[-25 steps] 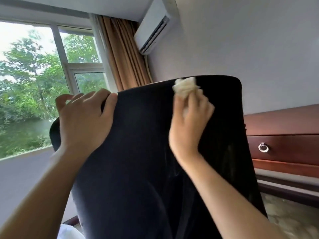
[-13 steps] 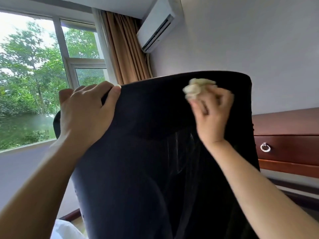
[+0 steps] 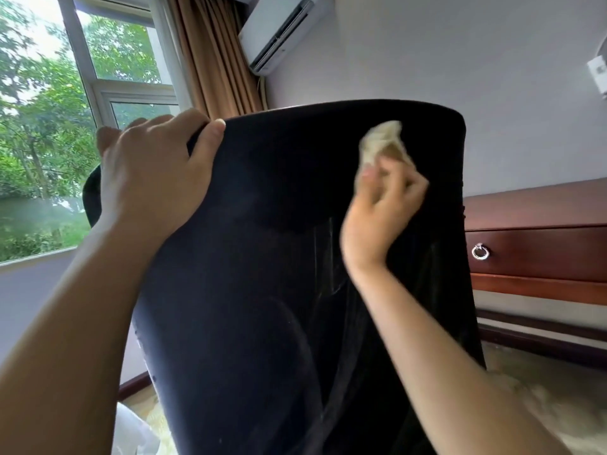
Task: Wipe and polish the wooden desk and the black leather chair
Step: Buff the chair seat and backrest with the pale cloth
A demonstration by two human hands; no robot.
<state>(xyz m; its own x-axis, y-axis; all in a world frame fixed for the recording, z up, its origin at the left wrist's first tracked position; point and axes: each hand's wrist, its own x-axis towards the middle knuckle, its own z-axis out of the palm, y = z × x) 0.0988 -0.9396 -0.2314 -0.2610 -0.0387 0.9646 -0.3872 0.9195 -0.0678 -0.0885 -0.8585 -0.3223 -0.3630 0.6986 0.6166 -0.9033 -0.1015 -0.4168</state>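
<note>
Chair (image 3: 262, 274): is standing with its black back facing the person, filling the middle of the view. Faint pale streaks are showing on the leather below the cloth, probably wipe marks.
Left hand (image 3: 154, 178): is gripping the back's upper left corner, fingers curling over the top edge and thumb lying on the near face. It looks to be bracing the chair so it is not swinging away under the rubbing.
Right hand (image 3: 381, 208): is bunching a cloth (image 3: 382, 142) in curled fingers and pressing it to the upper right of the back, just under the top edge. It is blurring with motion.
Cloth: is sitting wadded small, likely for firm pressure on one patch.
Desk (image 3: 538, 254): is waiting behind the chair at right, untouched, its ring pull (image 3: 480, 251) hanging on the drawer front.
Step in hand: the chair back's top band is being wiped; the lower back appears left to do.
</note>
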